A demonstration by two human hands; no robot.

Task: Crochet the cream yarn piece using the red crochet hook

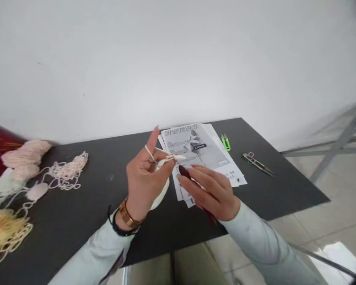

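My left hand (141,178) has its index finger raised, with white yarn (161,150) wound round that finger. Its thumb and other fingers pinch a small white crochet piece (180,157). Closed round the dark red handle of a crochet hook (184,171) is my right hand (213,192), just right of the crochet piece. The hook's fine tip is too small to make out at the stitches. Partly hidden behind my left hand, a larger white yarn mass (160,198) shows below the thumb.
Printed sheets (216,158) lie under and beyond my hands. Green thread snips (225,142) and metal snips (258,164) rest to the right on the black table (106,209). Pink yarn (68,171), yellow yarn (6,231) and pale skeins (25,156) fill the left side, near a white wall.
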